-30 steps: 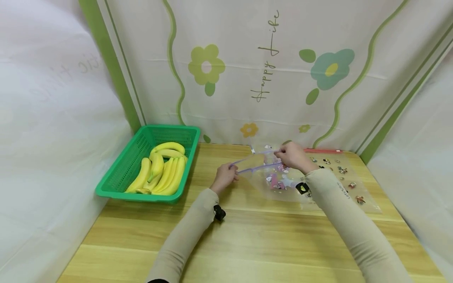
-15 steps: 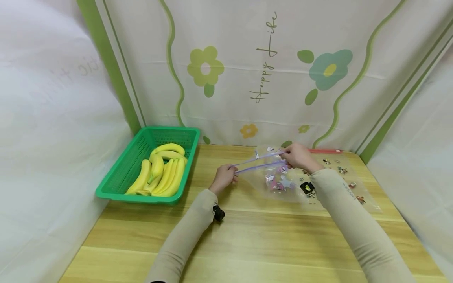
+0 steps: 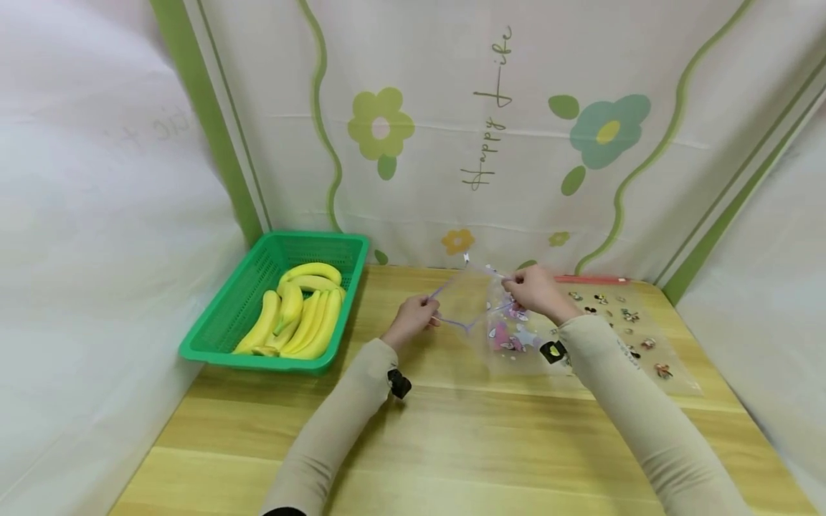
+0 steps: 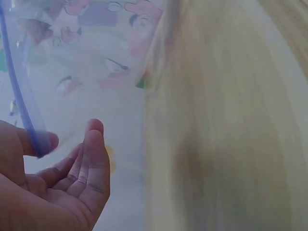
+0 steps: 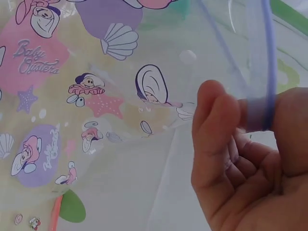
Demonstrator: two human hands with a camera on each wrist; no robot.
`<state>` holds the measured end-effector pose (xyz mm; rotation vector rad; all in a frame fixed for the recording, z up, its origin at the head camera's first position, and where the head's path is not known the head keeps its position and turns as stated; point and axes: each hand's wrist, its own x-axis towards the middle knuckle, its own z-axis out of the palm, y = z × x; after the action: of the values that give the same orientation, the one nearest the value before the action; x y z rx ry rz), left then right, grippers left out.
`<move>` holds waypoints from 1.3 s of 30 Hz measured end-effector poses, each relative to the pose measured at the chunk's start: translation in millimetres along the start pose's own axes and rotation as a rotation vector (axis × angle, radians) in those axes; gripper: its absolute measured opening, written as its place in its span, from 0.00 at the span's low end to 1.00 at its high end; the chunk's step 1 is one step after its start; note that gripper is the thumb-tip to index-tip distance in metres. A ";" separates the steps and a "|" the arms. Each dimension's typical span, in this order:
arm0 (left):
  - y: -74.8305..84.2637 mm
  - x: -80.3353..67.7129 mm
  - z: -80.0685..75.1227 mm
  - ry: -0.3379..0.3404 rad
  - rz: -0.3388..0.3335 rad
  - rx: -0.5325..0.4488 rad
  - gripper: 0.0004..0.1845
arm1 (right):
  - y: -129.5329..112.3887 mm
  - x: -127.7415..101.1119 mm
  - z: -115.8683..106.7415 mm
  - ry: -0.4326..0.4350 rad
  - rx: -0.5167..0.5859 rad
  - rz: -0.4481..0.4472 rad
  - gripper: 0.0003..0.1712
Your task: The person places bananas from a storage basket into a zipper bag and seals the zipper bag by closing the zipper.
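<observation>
A clear zip bag [image 3: 513,340] with a purple-edged mouth and cartoon oyster prints is stretched between both hands above the table. Its mouth gapes in a diamond shape, with a white slider [image 3: 467,257] at the back edge. My left hand [image 3: 411,317] holds the left corner; in the left wrist view the thumb is hooked at the purple zip edge [image 4: 20,91], with curled fingers [image 4: 96,159] facing it. At the opposite corner, my right hand [image 3: 538,292] holds the mouth, its thumb through the purple edge [image 5: 271,53] and its fingers [image 5: 211,139] bent near it.
A green basket [image 3: 193,351] with several bananas [image 3: 316,322] stands at the left of the wooden table [image 3: 477,451]. Another clear printed bag [image 3: 671,344] with a red zip strip [image 3: 596,280] lies flat at the right. A printed curtain [image 3: 426,193] hangs behind.
The bag's purple edges have spread from nearly parallel lines into a wide diamond. My right hand has shifted slightly, while the left stays nearly in place. The basket and bananas are unchanged.
</observation>
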<state>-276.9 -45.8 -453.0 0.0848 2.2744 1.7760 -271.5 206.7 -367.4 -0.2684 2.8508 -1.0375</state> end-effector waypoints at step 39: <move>110.2 -31.5 -162.5 -0.173 -0.080 0.241 0.29 | -5.0 -2.9 3.9 -0.042 0.063 -0.014 0.21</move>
<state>-296.6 -177.9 -305.7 0.1821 2.3192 1.3923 -267.4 201.1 -367.0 -0.3011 2.7774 -1.1086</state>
